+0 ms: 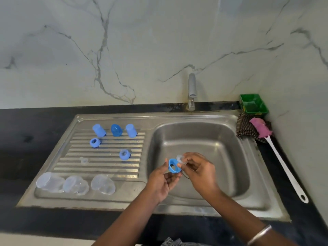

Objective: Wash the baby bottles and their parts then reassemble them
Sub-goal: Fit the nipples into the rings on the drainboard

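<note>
Over the steel sink basin (pixel 221 139), my left hand (pixel 164 181) holds a blue screw ring (pixel 173 166) at its rim. My right hand (pixel 198 172) pinches a clear silicone teat (pixel 181 159) right beside the ring's opening. On the ribbed drainboard (pixel 104 162) stand three blue caps (pixel 115 130) in a row at the back. Two more blue rings (pixel 95 142) lie below them, one (pixel 124 154) with a teat fitted. A loose clear teat (pixel 84 160) lies on the ribs. Three clear bottles (pixel 75 184) lie in a row at the front.
A chrome tap (pixel 192 91) rises behind the basin. A green tray (pixel 253 103) sits in the back right corner, with a checked cloth (pixel 245 127) and a pink-headed bottle brush (pixel 282 162) with a long white handle along the right counter. Black countertop (pixel 26 148) surrounds the sink.
</note>
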Demonstrator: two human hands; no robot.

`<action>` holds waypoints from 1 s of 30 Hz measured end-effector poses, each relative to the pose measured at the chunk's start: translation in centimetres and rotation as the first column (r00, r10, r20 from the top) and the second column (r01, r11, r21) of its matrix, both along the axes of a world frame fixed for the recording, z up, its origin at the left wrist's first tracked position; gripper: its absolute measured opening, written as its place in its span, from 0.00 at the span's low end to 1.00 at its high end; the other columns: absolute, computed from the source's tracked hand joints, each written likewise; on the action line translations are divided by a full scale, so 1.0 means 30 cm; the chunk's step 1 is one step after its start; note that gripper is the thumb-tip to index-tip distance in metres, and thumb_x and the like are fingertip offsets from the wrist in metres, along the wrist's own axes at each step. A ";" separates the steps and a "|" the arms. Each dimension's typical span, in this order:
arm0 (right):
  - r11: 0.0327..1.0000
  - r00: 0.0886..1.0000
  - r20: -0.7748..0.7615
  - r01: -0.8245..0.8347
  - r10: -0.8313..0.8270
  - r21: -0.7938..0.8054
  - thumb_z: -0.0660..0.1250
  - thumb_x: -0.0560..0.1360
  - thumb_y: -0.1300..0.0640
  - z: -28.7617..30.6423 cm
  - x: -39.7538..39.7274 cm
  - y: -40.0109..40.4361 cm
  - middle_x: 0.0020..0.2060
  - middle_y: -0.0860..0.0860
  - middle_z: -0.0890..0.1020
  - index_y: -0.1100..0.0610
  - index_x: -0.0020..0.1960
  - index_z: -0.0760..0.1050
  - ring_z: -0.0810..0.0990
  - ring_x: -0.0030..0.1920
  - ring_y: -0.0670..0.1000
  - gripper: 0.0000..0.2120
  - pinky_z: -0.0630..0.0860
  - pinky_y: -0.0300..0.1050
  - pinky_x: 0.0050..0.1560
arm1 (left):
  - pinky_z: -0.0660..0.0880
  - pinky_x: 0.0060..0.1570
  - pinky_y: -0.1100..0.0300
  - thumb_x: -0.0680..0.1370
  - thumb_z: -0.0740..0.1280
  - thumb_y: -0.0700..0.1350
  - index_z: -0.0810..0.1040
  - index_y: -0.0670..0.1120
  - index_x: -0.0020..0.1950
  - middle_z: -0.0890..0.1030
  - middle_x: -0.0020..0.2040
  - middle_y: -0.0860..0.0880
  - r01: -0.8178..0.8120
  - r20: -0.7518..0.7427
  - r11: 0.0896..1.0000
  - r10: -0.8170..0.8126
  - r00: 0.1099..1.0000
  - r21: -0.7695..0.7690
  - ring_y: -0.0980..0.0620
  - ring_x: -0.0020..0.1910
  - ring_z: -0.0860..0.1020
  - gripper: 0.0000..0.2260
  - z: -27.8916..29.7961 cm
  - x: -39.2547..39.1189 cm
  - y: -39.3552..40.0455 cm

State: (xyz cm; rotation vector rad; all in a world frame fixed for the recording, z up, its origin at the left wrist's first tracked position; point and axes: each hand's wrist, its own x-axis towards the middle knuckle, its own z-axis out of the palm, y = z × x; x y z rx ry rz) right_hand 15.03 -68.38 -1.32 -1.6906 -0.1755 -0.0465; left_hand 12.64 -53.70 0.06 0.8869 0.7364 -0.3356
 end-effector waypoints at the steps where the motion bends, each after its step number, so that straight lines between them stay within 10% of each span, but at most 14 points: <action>1: 0.999 0.999 0.030 -0.014 0.014 -0.031 0.79 0.68 0.65 0.003 0.003 0.002 0.48 0.41 0.84 0.49 0.43 0.82 0.85 0.50 0.48 0.13 0.81 0.44 0.53 | 0.82 0.40 0.58 0.79 0.67 0.54 0.80 0.38 0.60 0.84 0.47 0.39 0.010 0.007 1.000 -0.010 1.000 0.002 0.47 0.43 0.83 0.20 0.001 -0.003 -0.005; 15: 0.924 0.979 0.112 -0.119 0.170 -0.364 0.75 0.73 0.56 -0.014 0.033 -0.024 0.50 0.33 0.80 0.47 0.45 0.87 0.82 0.49 0.39 0.04 0.78 0.37 0.48 | 0.82 0.47 0.58 0.83 0.60 0.56 0.79 0.41 0.64 0.83 0.47 0.43 0.035 0.108 0.994 -0.046 0.993 0.100 0.51 0.41 0.81 0.21 0.002 -0.002 -0.039; 24: 0.983 0.964 -0.235 -0.152 0.125 -0.101 0.81 0.64 0.62 0.030 0.084 -0.034 0.42 0.48 0.85 0.50 0.48 0.80 0.85 0.42 0.53 0.17 0.83 0.51 0.44 | 0.81 0.51 0.57 0.83 0.57 0.57 0.78 0.44 0.66 0.84 0.51 0.45 0.179 0.186 0.969 -0.210 0.960 0.167 0.52 0.45 0.83 0.21 -0.003 -0.022 -0.041; 30: 0.934 0.898 -0.362 -0.323 0.251 -0.152 0.75 0.71 0.63 0.053 0.096 -0.044 0.38 0.51 0.86 0.53 0.44 0.84 0.84 0.38 0.53 0.06 0.83 0.55 0.44 | 0.81 0.54 0.56 0.81 0.62 0.53 0.73 0.43 0.62 0.84 0.56 0.42 0.212 0.216 0.946 -0.266 0.939 0.244 0.42 0.53 0.84 0.16 0.002 -0.011 -0.029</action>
